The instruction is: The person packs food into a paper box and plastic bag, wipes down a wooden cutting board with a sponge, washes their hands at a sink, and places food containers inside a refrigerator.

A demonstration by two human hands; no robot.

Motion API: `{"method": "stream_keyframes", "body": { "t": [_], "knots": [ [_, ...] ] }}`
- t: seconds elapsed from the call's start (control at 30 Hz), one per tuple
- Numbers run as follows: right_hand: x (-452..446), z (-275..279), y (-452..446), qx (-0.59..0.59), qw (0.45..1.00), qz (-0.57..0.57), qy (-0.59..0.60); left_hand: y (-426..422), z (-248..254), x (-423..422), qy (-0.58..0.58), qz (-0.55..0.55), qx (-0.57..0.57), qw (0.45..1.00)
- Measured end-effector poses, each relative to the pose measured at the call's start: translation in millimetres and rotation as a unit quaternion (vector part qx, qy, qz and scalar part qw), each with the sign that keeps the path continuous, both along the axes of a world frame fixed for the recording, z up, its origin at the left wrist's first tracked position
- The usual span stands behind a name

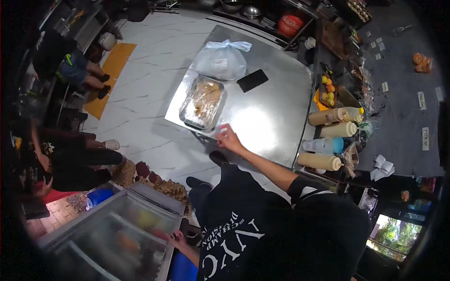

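Note:
My right hand (227,138) is over the near edge of the steel table (286,93), fingers curled in; whether anything is in them I cannot make out. Just beyond it lies a foil tray (202,103) covered with clear wrap, with brownish food inside. Behind the tray stands a tied white plastic bag (220,63) bearing a label. A black phone (252,81) lies flat beside the bag. Down at the left, my left hand (177,240) is at the edge of a glass-topped chest freezer (136,229), its fingers apart and apparently holding nothing.
Several squeeze bottles (321,161) line the counter to the right, near a fruit container (327,91). People stand at the left, one on a yellow mat (110,79). Brown sacks (171,191) sit on the floor by the freezer. Metal bowls (249,11) rest on a far shelf.

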State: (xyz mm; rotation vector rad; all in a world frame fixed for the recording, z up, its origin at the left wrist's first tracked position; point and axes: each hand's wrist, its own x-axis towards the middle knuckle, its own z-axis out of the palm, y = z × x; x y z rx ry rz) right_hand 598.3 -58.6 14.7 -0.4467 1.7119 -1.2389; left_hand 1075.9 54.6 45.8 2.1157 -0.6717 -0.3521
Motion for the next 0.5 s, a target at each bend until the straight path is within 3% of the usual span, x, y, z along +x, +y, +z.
{"method": "stream_keyframes", "body": {
  "t": [0.07,0.13,0.17,0.37,0.4,0.43,0.47,0.5],
  "knots": [
    [-10,-19,-20,0.0,0.999,-0.036,-0.017,-11,1,13,-0.009,0.003,-0.01,1.0],
    [-9,-16,-39,0.079,0.995,-0.061,-0.029,-20,1,27,-0.024,0.026,-0.024,0.999],
    [-6,-28,-48,0.03,0.992,-0.099,-0.068,-22,2,35,-0.032,0.05,-0.035,0.998],
    [-1,-25,-71,0.077,0.989,-0.098,0.083,-14,14,102,-0.115,0.17,-0.073,0.976],
    [-36,-115,-67,0.034,0.993,-0.04,0.105,-8,14,115,-0.135,0.204,-0.083,0.966],
    [-59,-187,-70,0.044,0.983,-0.085,0.158,-1,14,128,-0.157,0.244,-0.088,0.953],
    [-20,-94,-76,0.011,0.989,-0.148,0.014,11,11,139,-0.184,0.291,-0.087,0.935],
    [-16,-83,-76,-0.046,0.988,-0.14,-0.043,21,6,151,-0.213,0.335,-0.063,0.916]
  ]
}}
